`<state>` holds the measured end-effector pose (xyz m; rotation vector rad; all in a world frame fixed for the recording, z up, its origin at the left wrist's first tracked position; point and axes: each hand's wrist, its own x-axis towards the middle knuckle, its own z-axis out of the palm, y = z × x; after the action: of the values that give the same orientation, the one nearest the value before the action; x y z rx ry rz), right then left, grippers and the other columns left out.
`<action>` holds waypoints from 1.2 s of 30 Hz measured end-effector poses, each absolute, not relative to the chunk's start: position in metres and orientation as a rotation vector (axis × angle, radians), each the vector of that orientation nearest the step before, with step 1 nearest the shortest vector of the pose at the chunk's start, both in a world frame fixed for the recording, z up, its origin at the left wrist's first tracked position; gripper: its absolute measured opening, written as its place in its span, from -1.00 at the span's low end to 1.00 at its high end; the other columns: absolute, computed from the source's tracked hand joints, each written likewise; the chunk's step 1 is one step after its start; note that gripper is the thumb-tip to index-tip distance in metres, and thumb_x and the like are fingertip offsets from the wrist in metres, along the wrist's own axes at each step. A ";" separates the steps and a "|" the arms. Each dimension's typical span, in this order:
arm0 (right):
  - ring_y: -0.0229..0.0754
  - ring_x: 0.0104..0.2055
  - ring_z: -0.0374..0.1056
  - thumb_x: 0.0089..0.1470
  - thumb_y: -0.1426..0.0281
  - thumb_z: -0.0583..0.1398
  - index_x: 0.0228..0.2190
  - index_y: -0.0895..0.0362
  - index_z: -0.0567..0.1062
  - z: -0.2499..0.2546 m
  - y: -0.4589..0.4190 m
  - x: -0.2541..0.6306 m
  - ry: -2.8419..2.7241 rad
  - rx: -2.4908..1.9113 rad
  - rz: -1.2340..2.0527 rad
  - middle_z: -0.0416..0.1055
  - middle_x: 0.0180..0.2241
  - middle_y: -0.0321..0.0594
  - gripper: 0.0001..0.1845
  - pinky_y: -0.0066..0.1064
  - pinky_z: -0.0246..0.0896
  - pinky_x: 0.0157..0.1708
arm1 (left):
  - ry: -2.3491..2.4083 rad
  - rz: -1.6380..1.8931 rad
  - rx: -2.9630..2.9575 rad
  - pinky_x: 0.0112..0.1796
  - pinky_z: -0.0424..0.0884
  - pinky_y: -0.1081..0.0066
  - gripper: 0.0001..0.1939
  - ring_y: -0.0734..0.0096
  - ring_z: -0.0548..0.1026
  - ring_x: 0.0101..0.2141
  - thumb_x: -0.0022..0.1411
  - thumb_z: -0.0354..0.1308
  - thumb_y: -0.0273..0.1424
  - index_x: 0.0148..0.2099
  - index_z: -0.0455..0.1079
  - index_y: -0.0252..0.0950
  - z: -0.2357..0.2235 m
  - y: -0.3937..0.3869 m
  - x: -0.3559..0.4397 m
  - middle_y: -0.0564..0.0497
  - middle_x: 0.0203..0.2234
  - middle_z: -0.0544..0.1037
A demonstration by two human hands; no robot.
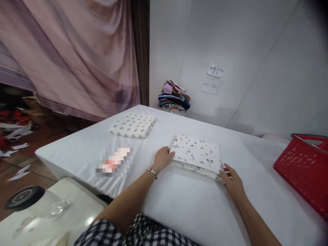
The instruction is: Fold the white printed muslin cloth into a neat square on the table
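Note:
A folded white cloth (194,152) with small dark and tan prints lies flat in several layers on the white-covered table (184,201). At its left edge is my left hand (163,160), closed on the corner. My right hand (232,181) grips the near right corner, thumb and fingers around the layers; some fingertips are hidden. Farther back on the left rests another folded cloth (133,125), cream with grey prints, which neither hand touches. A blurred-out pinkish flat item (115,160) lies between that cloth and my left forearm.
On the right stands a red plastic basket (304,167). A stack of folded fabrics (174,97) sits beyond the table's far edge, by the wall. At lower left, a clear jar with a black lid (38,201) lies on a pale side surface (79,196). A pink curtain (102,51) hangs behind.

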<state>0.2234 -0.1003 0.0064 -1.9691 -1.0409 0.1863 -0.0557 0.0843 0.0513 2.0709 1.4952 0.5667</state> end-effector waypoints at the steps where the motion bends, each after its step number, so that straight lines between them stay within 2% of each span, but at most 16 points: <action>1: -0.17 -0.35 0.31 -0.03 0.09 0.12 -0.04 0.10 0.37 0.004 -0.100 0.226 -1.047 -1.966 0.191 0.37 -0.21 -0.19 -0.46 -0.31 0.28 -0.39 | 1.502 0.526 2.043 -0.48 0.14 0.44 -0.74 0.37 0.40 -0.45 0.12 0.01 -0.18 -0.46 0.24 -0.25 0.050 0.084 -0.058 0.03 -0.51 0.45; 6: -0.19 -0.41 0.33 -0.06 0.14 0.15 -0.04 0.09 0.38 -0.004 -0.097 0.235 -1.017 -1.941 0.258 0.38 -0.24 -0.19 -0.46 -0.32 0.28 -0.45 | 1.507 0.525 1.980 -0.47 0.17 0.44 -0.68 0.35 0.42 -0.44 0.11 0.01 -0.08 -0.44 0.24 -0.25 0.045 0.084 -0.060 0.01 -0.49 0.47; 10: -0.18 -0.44 0.35 -0.07 0.10 0.14 -0.02 0.14 0.37 0.001 -0.093 0.236 -0.952 -1.975 0.289 0.41 -0.31 -0.17 -0.40 -0.34 0.26 -0.46 | 1.503 0.501 1.918 -0.43 0.20 0.43 -0.57 0.30 0.45 -0.38 0.12 -0.08 0.05 -0.34 0.27 -0.24 0.048 0.090 -0.055 -0.03 -0.42 0.51; 14: -0.16 -0.46 0.35 -0.09 0.06 0.13 -0.02 0.13 0.38 0.009 -0.090 0.235 -0.998 -2.099 0.233 0.43 -0.42 -0.21 -0.37 -0.35 0.22 -0.46 | 1.496 0.399 1.973 -0.40 0.22 0.41 -0.58 0.23 0.47 -0.31 0.10 -0.04 0.01 -0.27 0.27 -0.26 0.052 0.098 -0.049 -0.10 -0.33 0.52; 18: -0.20 -0.50 0.32 -0.12 0.11 0.15 -0.02 0.11 0.38 0.013 -0.090 0.232 -0.990 -2.027 0.256 0.39 -0.49 -0.30 -0.38 -0.39 0.20 -0.49 | 1.485 0.365 2.029 -0.43 0.21 0.42 -0.64 0.24 0.47 -0.35 0.10 -0.01 -0.05 -0.29 0.27 -0.26 0.056 0.097 -0.045 -0.08 -0.37 0.51; 26: -0.24 -0.53 0.26 -0.18 0.23 0.18 -0.02 0.15 0.38 0.025 -0.097 0.228 -0.864 -1.966 0.430 0.32 -0.56 -0.37 -0.38 -0.42 0.15 -0.53 | 1.483 0.342 2.014 -0.44 0.20 0.41 -0.59 0.26 0.45 -0.37 0.07 0.02 0.00 -0.29 0.26 -0.26 0.056 0.084 -0.046 -0.06 -0.38 0.50; 31: -0.26 -0.52 0.26 -0.11 0.17 0.17 0.03 0.14 0.32 0.019 -0.098 0.231 -0.860 -1.916 0.485 0.29 -0.53 -0.36 -0.36 -0.44 0.16 -0.52 | 1.529 0.432 1.991 -0.43 0.20 0.42 -0.54 0.28 0.43 -0.39 0.09 -0.06 0.07 -0.32 0.24 -0.25 0.052 0.079 -0.051 -0.03 -0.42 0.49; 36: -0.28 -0.53 0.25 -0.13 0.15 0.19 -0.03 0.16 0.36 0.023 -0.096 0.230 -0.707 -1.782 0.570 0.28 -0.51 -0.32 -0.39 -0.47 0.16 -0.58 | 1.521 0.402 2.034 -0.47 0.16 0.43 -0.54 0.33 0.40 -0.47 0.08 -0.08 0.08 -0.45 0.22 -0.24 0.054 0.077 -0.056 0.03 -0.56 0.44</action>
<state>0.2303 -0.0958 0.0231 -1.7818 -0.7067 0.5700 -0.0558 0.0765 0.0536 2.0335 1.5207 0.4019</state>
